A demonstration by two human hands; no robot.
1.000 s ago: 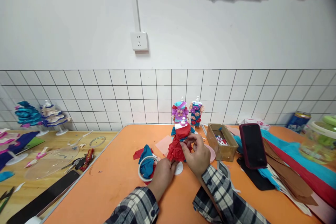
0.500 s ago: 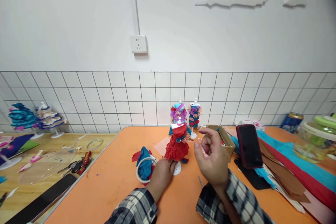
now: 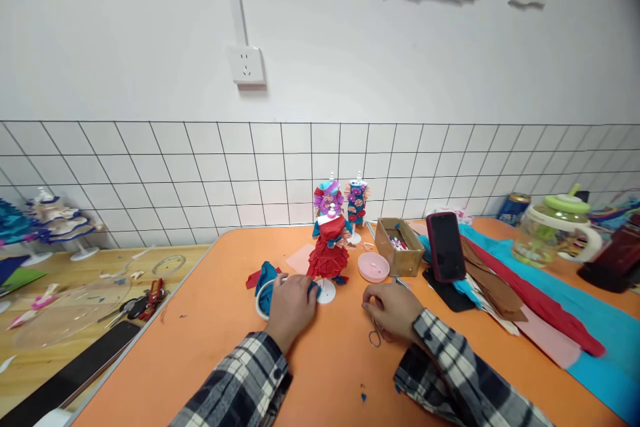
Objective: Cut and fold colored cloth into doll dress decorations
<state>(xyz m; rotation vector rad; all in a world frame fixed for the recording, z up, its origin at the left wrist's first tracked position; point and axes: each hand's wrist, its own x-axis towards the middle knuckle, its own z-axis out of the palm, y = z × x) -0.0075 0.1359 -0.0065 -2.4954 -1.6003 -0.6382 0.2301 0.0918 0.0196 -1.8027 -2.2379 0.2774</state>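
A doll-sized dress form in a ruffled red paper dress (image 3: 327,257) stands upright on a white round base (image 3: 327,292). Left of it, my left hand (image 3: 293,307) has its fingers curled, with blue crepe paper (image 3: 267,276) showing on both sides of it. A white tape ring (image 3: 261,311) lies partly under that hand. My right hand (image 3: 393,307) is closed over a small pair of scissors (image 3: 375,339) on the orange table; one finger loop pokes out below, and most of the scissors is hidden by the hand.
Behind stand two more dressed forms (image 3: 357,203). Right of them are a pink dish (image 3: 373,267), a cardboard box (image 3: 400,250), a propped phone (image 3: 446,247), crepe paper strips (image 3: 530,300) and a jug (image 3: 553,233). Pliers (image 3: 154,299) lie on the wooden table at left.
My right hand has come down from the air onto the scissors, uncovering the pink dish. My left hand has moved from the dress form's base to the blue paper. The view has shifted.
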